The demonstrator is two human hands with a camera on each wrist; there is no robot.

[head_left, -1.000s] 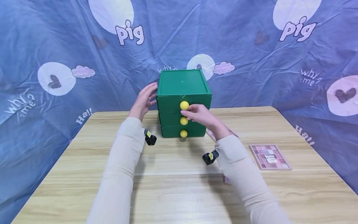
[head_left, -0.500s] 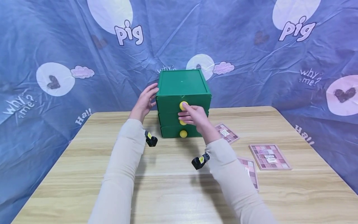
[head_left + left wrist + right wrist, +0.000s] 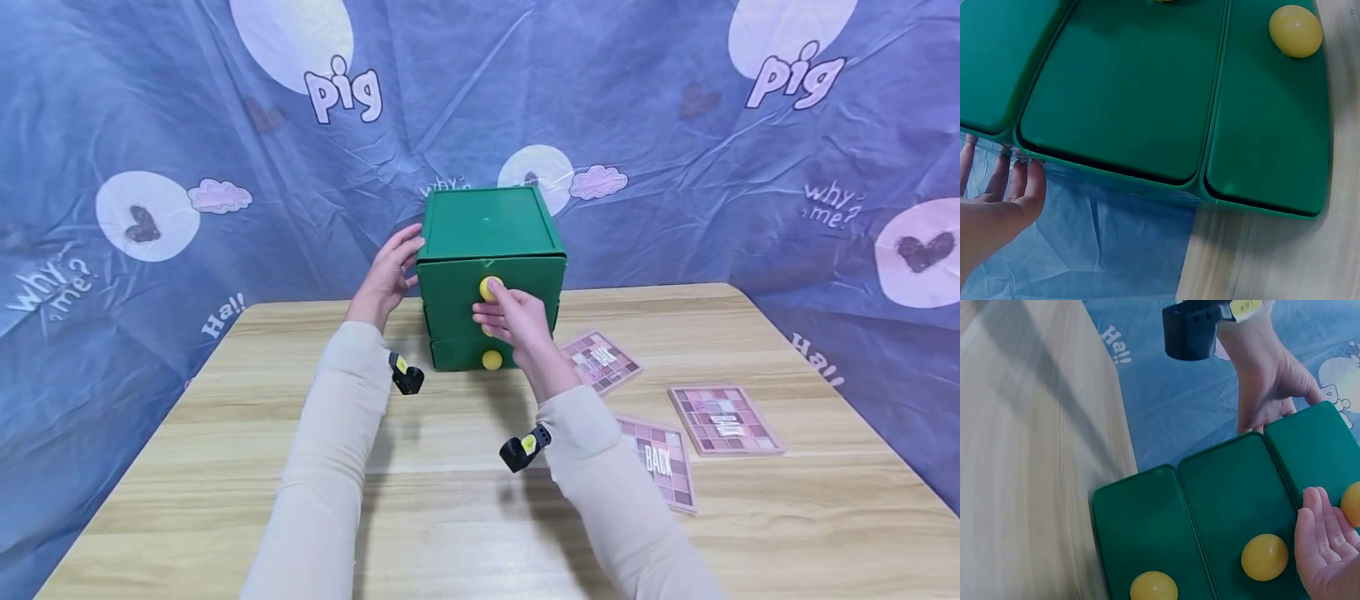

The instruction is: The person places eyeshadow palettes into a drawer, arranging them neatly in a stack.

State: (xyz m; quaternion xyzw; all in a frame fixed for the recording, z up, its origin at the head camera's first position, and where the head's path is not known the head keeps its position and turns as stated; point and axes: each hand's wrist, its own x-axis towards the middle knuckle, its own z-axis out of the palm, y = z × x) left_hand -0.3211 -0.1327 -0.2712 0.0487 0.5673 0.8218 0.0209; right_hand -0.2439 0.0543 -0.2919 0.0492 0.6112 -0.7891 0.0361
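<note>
A green drawer cabinet [image 3: 491, 221] with three stacked drawers stands on the table, each front bearing a round yellow knob. My right hand [image 3: 522, 321] grips the top knob [image 3: 489, 288], thumb over it and fingers at its left and below. The top drawer front [image 3: 450, 279] sits slightly forward, a thin dark gap along its upper edge. In the head view the right hand mostly hides the middle knob [image 3: 1264, 557]; the bottom knob [image 3: 492, 360] shows. My left hand [image 3: 385, 275] rests its extended fingertips against the cabinet's left side, near the top, as the left wrist view also shows.
Three flat pink palettes with checkered covers lie to the right: one [image 3: 602, 362] beside the cabinet, one [image 3: 726, 419] farther right, one [image 3: 660, 462] nearer, partly behind the right sleeve. A blue printed cloth [image 3: 300, 167] hangs behind the wooden table [image 3: 225, 467].
My right hand has shifted its hold on the top knob, thumb now across it, and the wrist has moved left and nearer. The top drawer has come slightly forward. The left hand stays put.
</note>
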